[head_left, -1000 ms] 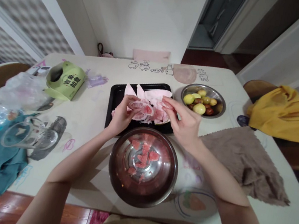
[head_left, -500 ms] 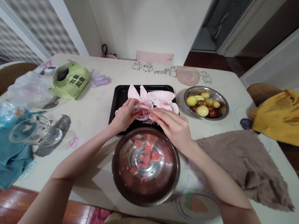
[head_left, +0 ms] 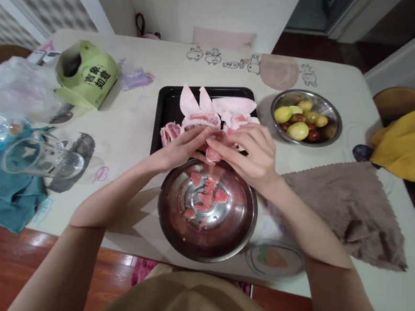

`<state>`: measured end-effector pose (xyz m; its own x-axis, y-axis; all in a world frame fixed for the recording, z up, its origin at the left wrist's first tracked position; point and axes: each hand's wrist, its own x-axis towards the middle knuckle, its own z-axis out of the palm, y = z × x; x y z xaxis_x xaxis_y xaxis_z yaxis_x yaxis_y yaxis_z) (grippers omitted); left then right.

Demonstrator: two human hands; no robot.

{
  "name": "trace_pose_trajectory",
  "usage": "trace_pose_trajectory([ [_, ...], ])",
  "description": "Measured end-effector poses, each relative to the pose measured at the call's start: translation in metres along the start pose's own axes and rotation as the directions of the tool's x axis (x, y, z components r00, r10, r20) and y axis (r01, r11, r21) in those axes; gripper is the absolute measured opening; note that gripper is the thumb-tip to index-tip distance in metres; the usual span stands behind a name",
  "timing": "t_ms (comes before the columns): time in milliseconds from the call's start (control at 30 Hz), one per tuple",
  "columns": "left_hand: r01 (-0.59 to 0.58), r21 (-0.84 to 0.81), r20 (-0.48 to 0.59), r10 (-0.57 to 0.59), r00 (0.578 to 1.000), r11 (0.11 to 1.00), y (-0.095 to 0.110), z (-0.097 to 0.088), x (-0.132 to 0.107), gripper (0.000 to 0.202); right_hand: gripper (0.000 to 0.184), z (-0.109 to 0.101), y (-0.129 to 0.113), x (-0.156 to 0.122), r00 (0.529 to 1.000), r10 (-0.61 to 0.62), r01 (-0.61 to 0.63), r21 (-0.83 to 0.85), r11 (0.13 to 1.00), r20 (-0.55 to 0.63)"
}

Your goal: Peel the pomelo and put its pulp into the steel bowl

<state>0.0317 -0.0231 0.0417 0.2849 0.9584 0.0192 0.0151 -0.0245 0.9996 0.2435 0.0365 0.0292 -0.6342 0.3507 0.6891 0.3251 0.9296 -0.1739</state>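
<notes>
Between the fingertips of my left hand (head_left: 185,146) and my right hand (head_left: 253,155) is a piece of pink pomelo flesh (head_left: 213,155). Both hands are closed on it, over the far rim of a steel bowl (head_left: 168,223). Several pink pulp pieces (head_left: 205,198) lie in the bottom of this bowl. Just behind my hands, a black tray (head_left: 166,103) bears pale pomelo peel (head_left: 189,102) and pomelo segments (head_left: 202,118). My fingers partly hide the piece and the tray's near side.
A steel bowl of green and brown fruit (head_left: 298,131) stands right of the tray. At right lies a brown cloth (head_left: 345,210). On the left are a glass pitcher (head_left: 42,157) on a teal cloth (head_left: 5,196), a green box (head_left: 86,74) and a plastic bag (head_left: 23,90).
My hands have come from over the tray to the bowl's far rim with a small flesh piece. The larger pomelo segment now lies on the tray. The view has tilted downward.
</notes>
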Motion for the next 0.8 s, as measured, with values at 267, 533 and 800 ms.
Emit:
trace_pose_trajectory([
  [267, -0.171, 0.040, -0.086, 0.174, 0.981, 0.984, -0.002, -0.008, 0.005, 0.045, 0.029, 0.003, 0.002, 0.001, 1.000, 0.010, -0.010, 0.106, 0.994, 0.002],
  [533, -0.268, 0.202, -0.302, 0.320, 0.898, 0.942, 0.011, -0.020, 0.005, 0.043, 0.016, -0.012, -0.030, -0.001, 0.936, 0.004, -0.062, 0.154, 0.986, 0.352],
  [800, -0.207, 0.232, -0.327, 0.277, 0.904, 0.950, 0.027, -0.004, -0.005, 0.044, 0.007, 0.021, -0.047, -0.013, 0.715, -0.168, 0.113, 0.124, 0.986, 0.679],
])
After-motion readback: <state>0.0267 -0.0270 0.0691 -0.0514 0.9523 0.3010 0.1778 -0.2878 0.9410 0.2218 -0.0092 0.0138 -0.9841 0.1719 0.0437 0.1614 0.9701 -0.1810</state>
